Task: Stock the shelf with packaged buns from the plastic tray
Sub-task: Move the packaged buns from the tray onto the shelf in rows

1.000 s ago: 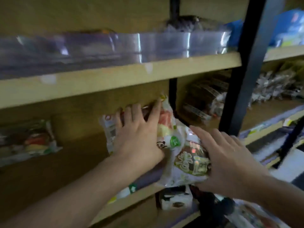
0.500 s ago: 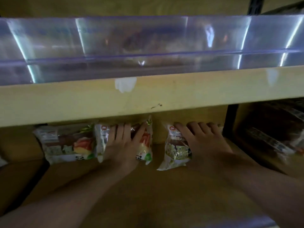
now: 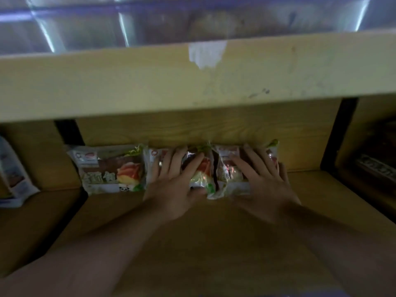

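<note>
Crinkly plastic bun packs (image 3: 111,168), flat hands (image 3: 173,185), wooden shelf (image 3: 192,243)

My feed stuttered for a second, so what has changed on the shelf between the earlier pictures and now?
Both packs went from the shelf's front edge to the back wall. The right pack then slid left, closing the gap to the middle pack. The left hand and right hand press flat on them with fingers spread, neither let go. The leftmost pack stayed put.
</note>
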Tool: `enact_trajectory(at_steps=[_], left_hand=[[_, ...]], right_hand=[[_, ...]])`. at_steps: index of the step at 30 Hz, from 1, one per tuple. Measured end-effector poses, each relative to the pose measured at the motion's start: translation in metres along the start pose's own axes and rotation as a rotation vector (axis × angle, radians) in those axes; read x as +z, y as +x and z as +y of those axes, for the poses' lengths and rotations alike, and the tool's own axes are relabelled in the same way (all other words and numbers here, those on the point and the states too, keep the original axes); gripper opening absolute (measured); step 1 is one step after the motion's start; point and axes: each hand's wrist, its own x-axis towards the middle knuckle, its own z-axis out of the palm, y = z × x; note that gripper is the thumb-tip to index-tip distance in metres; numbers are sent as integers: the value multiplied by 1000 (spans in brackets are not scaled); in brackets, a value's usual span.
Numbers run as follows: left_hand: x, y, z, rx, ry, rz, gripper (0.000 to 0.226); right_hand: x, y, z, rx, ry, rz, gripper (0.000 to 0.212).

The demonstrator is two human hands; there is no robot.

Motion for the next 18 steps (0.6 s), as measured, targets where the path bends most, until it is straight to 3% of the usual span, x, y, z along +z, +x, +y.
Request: enact_trajectory(at_steps=[3,7,13,15,18], left_hand=[[1,-18,7,-43,53,-42,82],[7,-17,11,-73,33,-61,88],[9,-13,14,-78,42,-69,94],[6,-13,15,-85,24,-95,93],[-3,-13,31,-80,-15,-57,78]], right_hand=[[7,-11,4,0,-37,-22,69],[14,-5,-3,35,-109,8,73],[1,6,-5,64,-74,-173,76],[-6,5,-6,74,-67,-208,78],[-17,-9,-5,98,-21,-129,70]])
